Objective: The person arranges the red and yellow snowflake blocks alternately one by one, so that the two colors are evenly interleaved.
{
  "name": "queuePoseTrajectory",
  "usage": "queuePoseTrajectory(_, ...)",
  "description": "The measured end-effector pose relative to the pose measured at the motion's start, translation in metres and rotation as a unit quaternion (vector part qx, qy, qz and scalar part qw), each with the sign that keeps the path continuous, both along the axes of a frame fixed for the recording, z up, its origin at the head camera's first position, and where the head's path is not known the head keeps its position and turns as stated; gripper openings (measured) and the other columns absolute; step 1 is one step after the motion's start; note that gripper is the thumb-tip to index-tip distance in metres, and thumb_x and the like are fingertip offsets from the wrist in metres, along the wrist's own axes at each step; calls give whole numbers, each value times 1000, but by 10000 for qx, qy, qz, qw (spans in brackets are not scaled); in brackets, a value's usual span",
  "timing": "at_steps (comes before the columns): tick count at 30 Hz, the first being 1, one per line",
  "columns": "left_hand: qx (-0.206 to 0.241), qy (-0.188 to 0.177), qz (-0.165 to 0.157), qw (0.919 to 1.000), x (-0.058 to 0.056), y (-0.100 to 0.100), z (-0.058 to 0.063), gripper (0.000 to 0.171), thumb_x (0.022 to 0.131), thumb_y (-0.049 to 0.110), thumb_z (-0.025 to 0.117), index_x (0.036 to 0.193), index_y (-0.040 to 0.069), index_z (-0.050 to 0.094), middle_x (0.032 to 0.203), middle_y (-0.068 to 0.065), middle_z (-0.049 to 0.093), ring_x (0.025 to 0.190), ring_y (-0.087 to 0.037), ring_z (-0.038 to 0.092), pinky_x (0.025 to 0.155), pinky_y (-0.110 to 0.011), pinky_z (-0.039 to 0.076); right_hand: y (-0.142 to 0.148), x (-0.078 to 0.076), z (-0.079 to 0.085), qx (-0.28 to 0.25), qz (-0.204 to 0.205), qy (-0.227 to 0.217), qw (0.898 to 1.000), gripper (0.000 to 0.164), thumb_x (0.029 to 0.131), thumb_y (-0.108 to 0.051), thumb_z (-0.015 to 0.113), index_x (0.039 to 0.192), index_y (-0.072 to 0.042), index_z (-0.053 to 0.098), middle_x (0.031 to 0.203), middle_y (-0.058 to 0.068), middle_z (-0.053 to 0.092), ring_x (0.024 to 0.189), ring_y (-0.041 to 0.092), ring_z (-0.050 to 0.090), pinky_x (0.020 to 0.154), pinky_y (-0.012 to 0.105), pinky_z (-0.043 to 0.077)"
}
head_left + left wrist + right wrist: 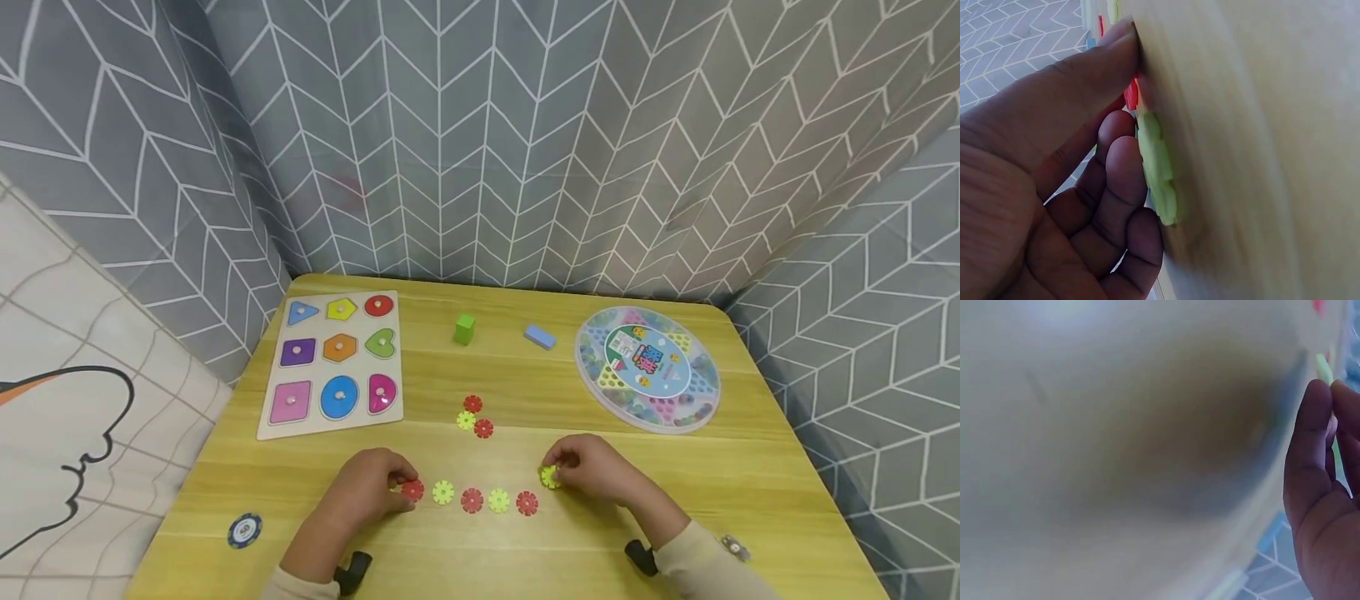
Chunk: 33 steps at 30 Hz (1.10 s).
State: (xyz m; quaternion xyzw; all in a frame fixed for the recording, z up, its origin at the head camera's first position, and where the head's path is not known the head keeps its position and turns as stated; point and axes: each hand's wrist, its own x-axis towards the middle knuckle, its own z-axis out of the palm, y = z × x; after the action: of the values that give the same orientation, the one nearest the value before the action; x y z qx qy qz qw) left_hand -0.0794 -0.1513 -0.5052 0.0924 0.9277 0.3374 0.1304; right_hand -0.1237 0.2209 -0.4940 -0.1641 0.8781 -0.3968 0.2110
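A row of toothed plastic discs, red and yellow-green by turns, lies between the hands, with a red disc in its middle. My left hand has thumb and forefinger at the edges of the row's leftmost red disc, low at the table. Beside its curled other fingers is a yellow-green disc, mostly hidden in the head view. At the row's right end my right hand pinches a yellow-green disc between thumb and fingertips; the right wrist view shows its edge.
Behind the row sit two red discs and a yellow-green disc. Farther back are a shape puzzle board, a green block, a blue block and a round game box. A poker chip lies front left.
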Motion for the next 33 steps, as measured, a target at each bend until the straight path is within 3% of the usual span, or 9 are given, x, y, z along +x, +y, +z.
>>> queuePoseTrajectory(5,-7,26,24,10000,-1,-2,1,25,74,13,95,93,16,79,83,9,63,77,-13,54,78,-39,51,-1,22,-7,193,281,518,9981,14,88,0,78,97,-12,76,89,-4,63,81,9,58,72,28,51)
queuePoseTrajectory(10,41,-33,66,10000,-3,-1,1,25,74,12,95,93,16,79,84,8,64,78,-13,55,79,-39,52,-7,24,-4,407,359,890,9946,17,85,0,82,92,-11,72,86,-5,60,78,8,57,70,28,51)
queuePoseTrajectory(13,41,-21,96,9999,-5,-1,0,26,73,13,95,93,17,79,83,9,64,78,-13,55,80,-39,52,-11,14,6,641,258,928,9933,16,85,1,79,92,-10,69,85,-5,60,77,9,55,71,30,51)
queuePoseTrajectory(19,7,-47,185,9998,-7,-3,1,26,74,13,95,93,18,79,83,9,63,78,-14,55,79,-38,52,-48,-25,27,872,93,1203,9889,14,91,-8,76,104,-3,71,88,-2,61,80,15,56,76,37,52)
queuePoseTrajectory(22,30,-159,205,9997,-6,-4,0,26,73,13,95,93,17,79,83,8,63,78,-15,55,79,-38,52,-76,-40,20,952,232,1223,9876,31,91,-21,81,111,0,71,90,0,61,81,15,56,76,36,51)
queuePoseTrajectory(25,83,-243,161,9995,-4,-4,-2,26,73,13,95,94,17,79,84,8,63,79,-15,55,80,-39,52,-98,-48,7,1260,231,1300,9832,38,88,-30,85,107,-1,70,89,2,58,79,16,52,75,35,49)
queuePoseTrajectory(29,134,-209,66,9997,-2,-2,-4,26,74,13,95,94,17,79,84,8,64,78,-14,55,79,-40,52,-112,-51,-3,1632,75,1500,9751,32,85,-27,88,93,-5,68,86,2,54,77,17,51,75,35,49)
queuePoseTrajectory(33,123,-104,8,9999,-2,-1,-4,26,74,14,95,94,16,79,83,9,64,77,-14,55,78,-39,51,-110,-55,-2,1736,94,1519,9730,23,84,-17,88,90,-6,69,86,2,55,79,18,54,78,37,51)
